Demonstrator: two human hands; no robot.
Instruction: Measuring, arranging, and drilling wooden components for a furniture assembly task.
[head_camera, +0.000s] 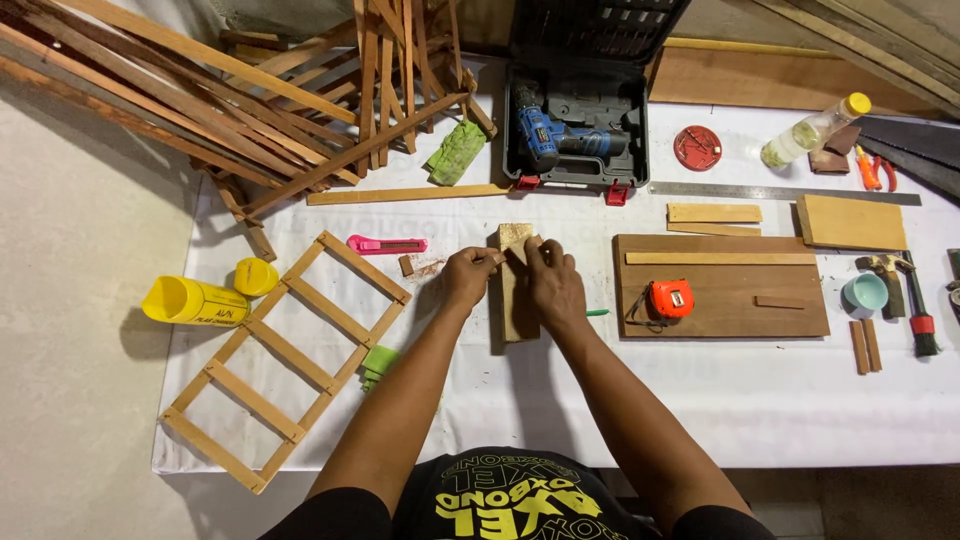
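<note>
**Wood block under both hands**

Short pale rectangular wooden block (517, 290) lies mid-table, at nine o'clock from the orange tape measure (671, 298). Left hand (468, 276) and right hand (553, 282) pinch its upper edges — fingers clamped. Likely light, stiff, rough-grained — best gripped along the long sides.

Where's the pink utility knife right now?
In the head view, the pink utility knife lies on the white table, just left of the left hand, above the wooden ladder frame.

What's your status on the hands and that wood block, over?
Left hand and right hand both pinching a small piece on the wood block. Block flat on table. Pink cutter left, tape measure right, both apart.
</note>
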